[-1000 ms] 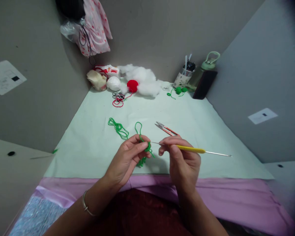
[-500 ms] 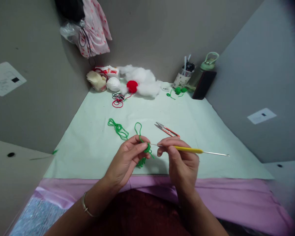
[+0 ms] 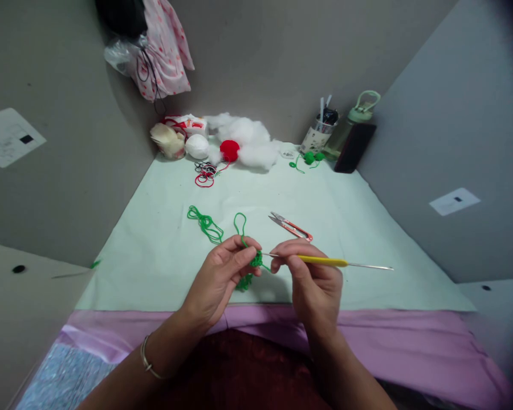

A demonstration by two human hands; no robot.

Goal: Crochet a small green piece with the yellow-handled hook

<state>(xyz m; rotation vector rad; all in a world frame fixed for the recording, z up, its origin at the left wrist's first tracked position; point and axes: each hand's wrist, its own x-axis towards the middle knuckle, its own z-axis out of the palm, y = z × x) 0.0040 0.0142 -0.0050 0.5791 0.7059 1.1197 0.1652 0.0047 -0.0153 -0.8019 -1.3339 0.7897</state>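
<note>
Pinched in my left hand (image 3: 222,273) is a small green crochet piece (image 3: 256,259), with a loop of green yarn (image 3: 240,223) rising above the fingers. My right hand (image 3: 314,282) grips a crochet hook (image 3: 325,261) by its yellow handle. The hook's thin metal tip reaches to the green piece; whether it sits inside a stitch I cannot tell. A short green tail stretches from the piece toward my right fingertips. Below my left fingers lies more bunched green crochet work (image 3: 244,282), partly hidden by the hand.
Orange-handled thread snips (image 3: 290,226) lie just beyond my right hand. A green yarn bundle (image 3: 206,223) rests to the left. Along the back are white stuffing (image 3: 248,136), a red ball (image 3: 229,151), small green pieces (image 3: 310,158), a pen cup (image 3: 315,139), a bottle (image 3: 361,114) and a dark phone (image 3: 355,149).
My right hand and the hook have shifted slightly left, closer to the green piece. The green tail now reaches toward my right fingers. My left hand has barely moved.
</note>
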